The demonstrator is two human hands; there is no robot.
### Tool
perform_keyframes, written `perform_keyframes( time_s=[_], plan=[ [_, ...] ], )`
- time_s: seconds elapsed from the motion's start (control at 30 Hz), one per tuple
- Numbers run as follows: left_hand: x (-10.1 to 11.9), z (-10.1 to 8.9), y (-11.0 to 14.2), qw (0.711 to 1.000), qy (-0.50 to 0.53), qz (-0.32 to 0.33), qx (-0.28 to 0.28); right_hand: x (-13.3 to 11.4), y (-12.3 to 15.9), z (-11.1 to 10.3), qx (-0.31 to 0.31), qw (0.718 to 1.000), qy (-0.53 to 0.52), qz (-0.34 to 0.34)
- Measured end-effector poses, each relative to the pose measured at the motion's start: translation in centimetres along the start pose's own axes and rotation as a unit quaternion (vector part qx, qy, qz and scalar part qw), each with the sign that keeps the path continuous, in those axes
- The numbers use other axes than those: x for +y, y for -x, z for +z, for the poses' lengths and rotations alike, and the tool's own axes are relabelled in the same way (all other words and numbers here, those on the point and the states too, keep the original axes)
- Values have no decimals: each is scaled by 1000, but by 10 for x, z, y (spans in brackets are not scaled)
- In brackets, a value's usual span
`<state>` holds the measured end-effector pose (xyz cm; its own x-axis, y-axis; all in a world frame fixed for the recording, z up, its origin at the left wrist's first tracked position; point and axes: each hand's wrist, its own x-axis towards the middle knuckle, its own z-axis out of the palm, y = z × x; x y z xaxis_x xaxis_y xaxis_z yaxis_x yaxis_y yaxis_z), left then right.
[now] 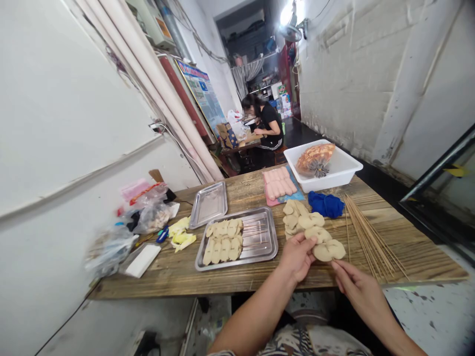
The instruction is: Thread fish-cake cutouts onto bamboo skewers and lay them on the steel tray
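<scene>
Near the table's front edge, my left hand [298, 257] grips a pale beige flat food slice [328, 250], its thumb on top. My right hand [352, 279] is closed in a pinch at the slice's near edge, on what looks like a thin skewer mostly hidden by the fingers. Behind my left hand lies a pile of the same slices [295, 217]. Many loose wooden skewers [371, 240] lie fanned out to the right. On the left, a metal tray [260, 252] carries two rows of skewered slices [223, 242].
Behind the slices are a pack of pink sausages [278, 184], a blue cloth [326, 204] and a white tub [334, 183] with bagged food. A second metal tray [210, 203], yellow gloves [181, 235] and plastic bags [111, 249] occupy the left. A person [270, 121] sits farther back.
</scene>
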<state>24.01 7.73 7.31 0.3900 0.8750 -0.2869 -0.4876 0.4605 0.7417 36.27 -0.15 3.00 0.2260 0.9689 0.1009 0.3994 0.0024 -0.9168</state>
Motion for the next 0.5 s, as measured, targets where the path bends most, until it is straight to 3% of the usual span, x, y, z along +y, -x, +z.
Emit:
perform_keyframes(
  time_s=[0.3,0.5],
  plan=[
    [-1,-4,-3,999,-1,14,29,-3,0,1,-14,999,-27,16],
    [2,-11,-4,999,-30,7,-10,-10,0,-2,-26,999,-37,15]
  ],
)
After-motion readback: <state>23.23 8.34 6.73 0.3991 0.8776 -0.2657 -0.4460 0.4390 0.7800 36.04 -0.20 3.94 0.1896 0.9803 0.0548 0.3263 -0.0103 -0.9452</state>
